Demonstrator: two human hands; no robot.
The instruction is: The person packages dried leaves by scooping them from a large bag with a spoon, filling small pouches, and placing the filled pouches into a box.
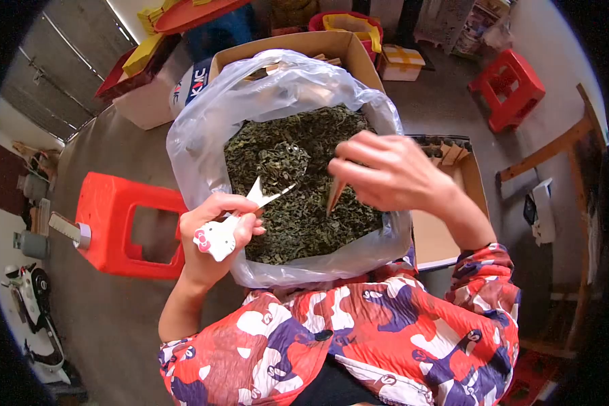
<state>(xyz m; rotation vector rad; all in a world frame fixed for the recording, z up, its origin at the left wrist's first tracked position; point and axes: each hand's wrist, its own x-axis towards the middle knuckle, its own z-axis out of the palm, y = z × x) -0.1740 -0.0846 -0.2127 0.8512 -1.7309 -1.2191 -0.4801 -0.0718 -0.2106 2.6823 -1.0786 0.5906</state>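
Observation:
In my left hand (pixel 220 227) is a white spoon (pixel 216 240) with a cat face and pink bow on its handle. Its far end reaches over dried green leaves (pixel 304 230), and a rounded heap of leaves seems to cover its bowl. My right hand (pixel 386 169) is slightly blurred above the leaves, fingers closed on a small brown paper packet (pixel 335 196) that points downward. The packet's opening cannot be made out. A translucent plastic bag (pixel 199 145) lines the container around the leaves.
A cardboard box (pixel 284 46) stands behind the bag, another box (pixel 443 230) to its right with brown pieces inside. A red stool (pixel 108 230) is close on the left; a second red stool (pixel 507 91) stands farther right, near a wooden frame (pixel 575 176).

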